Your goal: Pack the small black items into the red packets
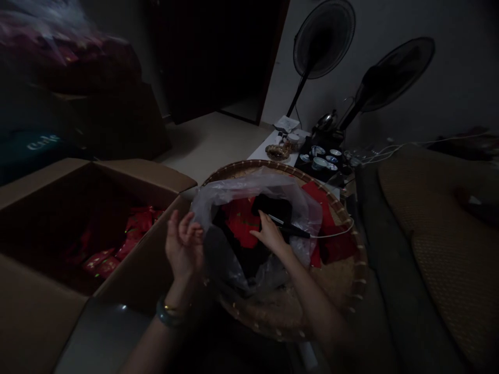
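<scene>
My left hand (183, 241) is raised beside the clear plastic bag (257, 184), its fingers apart and loosely bent. Nothing shows in it. My right hand (271, 234) reaches over the bag's opening, thumb and forefinger spread and no object visible between them. Red packets (239, 223) lie in the bag by these fingers. Close along the right hand's far side is a slim black corded device (294, 228) with a pale strip and a white cable. The bag sits on a round woven bamboo tray (268, 324). Poor light hides the bag's dark contents.
An open cardboard box (128, 296) with shiny red packets (105, 262) stands at left. More red material (335, 241) lies on the tray's right. Beyond are small cups (319, 163), two fans (324, 39), and a woven-topped seat (448, 234) at right.
</scene>
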`<action>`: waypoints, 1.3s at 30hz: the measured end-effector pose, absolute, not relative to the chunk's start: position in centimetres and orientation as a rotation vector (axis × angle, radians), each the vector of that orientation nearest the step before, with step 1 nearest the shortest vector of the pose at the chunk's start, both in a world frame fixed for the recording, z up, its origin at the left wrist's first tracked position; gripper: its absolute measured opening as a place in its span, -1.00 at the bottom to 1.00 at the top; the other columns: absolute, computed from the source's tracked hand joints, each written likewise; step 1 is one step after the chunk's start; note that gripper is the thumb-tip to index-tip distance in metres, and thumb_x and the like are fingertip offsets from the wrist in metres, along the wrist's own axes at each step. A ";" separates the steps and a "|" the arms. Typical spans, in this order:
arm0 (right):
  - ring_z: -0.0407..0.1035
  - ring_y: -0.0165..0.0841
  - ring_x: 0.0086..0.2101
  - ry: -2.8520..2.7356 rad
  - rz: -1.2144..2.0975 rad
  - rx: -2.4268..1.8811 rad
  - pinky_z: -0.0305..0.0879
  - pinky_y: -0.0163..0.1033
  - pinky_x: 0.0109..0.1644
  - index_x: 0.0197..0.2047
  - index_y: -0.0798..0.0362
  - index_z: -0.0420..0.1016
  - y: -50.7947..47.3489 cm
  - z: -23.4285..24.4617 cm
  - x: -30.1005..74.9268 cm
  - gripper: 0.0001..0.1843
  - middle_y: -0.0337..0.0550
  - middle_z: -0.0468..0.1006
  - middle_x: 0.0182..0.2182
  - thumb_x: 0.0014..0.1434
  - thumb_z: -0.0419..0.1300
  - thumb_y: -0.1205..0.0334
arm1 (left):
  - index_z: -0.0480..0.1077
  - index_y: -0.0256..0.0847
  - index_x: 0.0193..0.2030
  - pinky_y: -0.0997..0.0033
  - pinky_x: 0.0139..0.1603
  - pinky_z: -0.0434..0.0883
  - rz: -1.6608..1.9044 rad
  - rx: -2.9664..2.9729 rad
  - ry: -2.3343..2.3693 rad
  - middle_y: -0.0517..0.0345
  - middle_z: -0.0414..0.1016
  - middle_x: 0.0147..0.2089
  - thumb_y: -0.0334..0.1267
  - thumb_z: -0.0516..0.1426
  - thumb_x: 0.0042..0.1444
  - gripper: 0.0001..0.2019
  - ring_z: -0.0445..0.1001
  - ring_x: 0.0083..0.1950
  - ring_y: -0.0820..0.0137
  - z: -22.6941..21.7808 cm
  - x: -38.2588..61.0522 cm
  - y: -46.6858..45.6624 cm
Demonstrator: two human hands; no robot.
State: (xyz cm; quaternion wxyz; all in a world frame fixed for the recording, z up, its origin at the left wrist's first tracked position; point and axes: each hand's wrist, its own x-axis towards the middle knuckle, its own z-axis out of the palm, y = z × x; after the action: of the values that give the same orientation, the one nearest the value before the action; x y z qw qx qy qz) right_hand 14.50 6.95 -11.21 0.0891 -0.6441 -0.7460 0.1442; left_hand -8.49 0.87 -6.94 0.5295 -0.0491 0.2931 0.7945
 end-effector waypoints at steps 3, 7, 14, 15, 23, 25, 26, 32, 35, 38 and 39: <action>0.40 -0.16 -0.18 -2.352 0.203 -2.056 0.29 -0.19 -0.21 0.19 0.05 0.12 7.8 -10.8 13.3 -0.22 0.09 0.42 -0.08 -0.10 0.30 0.31 | 0.30 -0.18 -0.06 0.57 -0.52 0.30 1.723 0.094 0.810 0.16 0.43 -0.30 -0.17 0.17 -0.03 -0.63 0.38 -0.49 0.54 -8.6 -5.8 0.5; 0.40 -0.26 -0.26 -2.353 0.234 -1.899 0.26 -0.23 -0.21 -0.05 0.04 0.40 7.4 -9.4 13.5 -0.61 -0.08 0.52 -0.28 0.00 0.22 0.39 | 0.33 -0.21 -0.06 0.49 -0.38 0.35 1.468 0.667 1.089 0.05 0.44 -0.15 -0.23 0.16 -0.04 -0.64 0.43 -0.30 0.43 -10.3 -3.6 1.1; 0.35 -0.34 -0.24 -2.353 0.502 -1.301 0.27 -0.23 -0.14 -0.23 -0.03 0.50 4.5 -3.9 13.3 -0.83 -0.19 0.53 -0.33 0.07 0.18 0.33 | 0.47 -0.18 -0.21 0.27 -0.11 0.33 1.199 1.522 1.179 0.07 0.53 -0.25 -0.41 0.15 -0.06 -0.77 0.45 -0.22 0.31 -10.5 -2.5 2.3; 0.34 -0.32 -0.19 -2.254 0.447 -1.330 0.27 -0.21 -0.11 -0.16 -0.02 0.47 4.0 -3.8 13.4 -0.77 -0.16 0.51 -0.28 0.07 0.18 0.30 | 0.48 -0.20 -0.27 0.31 -0.16 0.34 1.216 1.433 1.210 0.08 0.53 -0.31 -0.40 0.13 -0.04 -0.83 0.45 -0.27 0.34 -10.5 -2.3 2.3; 0.38 -0.34 -0.29 -1.645 0.576 -1.557 0.37 -0.28 -0.36 0.05 0.06 0.32 0.8 -7.6 15.3 -0.57 0.03 0.40 -0.09 0.10 0.12 0.14 | 0.30 -0.26 -0.48 0.54 -0.48 0.32 1.301 0.684 1.077 0.29 0.36 -0.55 -0.26 0.25 -0.28 -0.77 0.38 -0.51 0.47 -11.0 -0.7 0.4; 0.38 -0.35 -0.26 -1.663 0.527 -1.526 0.37 -0.28 -0.31 0.05 0.05 0.33 0.4 -7.3 14.9 -0.60 0.01 0.40 -0.08 0.13 0.08 0.18 | 0.32 -0.26 -0.47 0.57 -0.48 0.29 1.307 0.734 1.108 0.30 0.36 -0.54 -0.28 0.26 -0.30 -0.77 0.36 -0.51 0.49 -11.0 -0.6 -0.1; 0.37 -0.34 -0.24 -1.680 0.496 -1.512 0.37 -0.28 -0.29 0.06 0.04 0.32 0.2 -7.0 14.6 -0.61 0.01 0.39 -0.06 0.15 0.06 0.19 | 0.33 -0.26 -0.46 0.57 -0.47 0.28 1.309 0.764 1.123 0.29 0.36 -0.54 -0.29 0.26 -0.30 -0.77 0.36 -0.50 0.50 -11.0 -0.6 -0.4; 0.34 -0.28 -0.09 -1.898 0.254 -1.523 0.35 -0.18 -0.08 0.11 0.05 0.28 -0.5 -6.2 13.0 -0.59 0.02 0.39 -0.04 0.18 0.00 0.25 | 0.33 -0.25 -0.35 0.52 -0.40 0.35 1.283 0.757 1.073 0.22 0.42 -0.40 -0.26 0.26 -0.27 -0.71 0.40 -0.41 0.44 -11.6 -0.4 -1.0; 0.30 -0.25 -0.02 -1.969 0.044 -1.508 0.29 -0.12 0.02 0.13 0.09 0.26 -0.8 -7.0 12.8 -0.58 0.04 0.41 -0.03 0.21 -0.02 0.26 | 0.33 -0.26 -0.31 0.51 -0.38 0.37 1.279 0.722 1.046 0.19 0.42 -0.37 -0.25 0.26 -0.26 -0.68 0.41 -0.37 0.43 -12.1 -0.2 -1.2; 0.31 -0.24 -0.01 -2.015 -0.082 -1.479 0.30 -0.10 0.03 0.15 0.10 0.24 -0.9 -7.7 12.9 -0.57 0.04 0.42 -0.01 0.22 -0.03 0.27 | 0.33 -0.27 -0.28 0.51 -0.40 0.37 1.267 0.718 1.039 0.21 0.41 -0.42 -0.26 0.25 -0.22 -0.68 0.40 -0.41 0.45 -12.4 0.0 -1.3; 0.31 -0.24 -0.01 -2.025 -0.101 -1.470 0.31 -0.09 0.03 0.16 0.10 0.23 -0.9 -8.0 13.0 -0.57 0.03 0.42 -0.01 0.22 -0.03 0.28 | 0.33 -0.27 -0.28 0.52 -0.40 0.37 1.268 0.711 1.038 0.22 0.41 -0.43 -0.26 0.24 -0.21 -0.69 0.39 -0.42 0.46 -12.4 0.0 -1.3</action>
State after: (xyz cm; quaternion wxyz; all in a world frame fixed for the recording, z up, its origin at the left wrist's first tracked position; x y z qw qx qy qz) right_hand 13.00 -0.85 -7.96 0.3131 -0.5575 -0.7679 -0.0381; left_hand 0.03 -1.30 -12.44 0.6272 0.3099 0.4527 0.5529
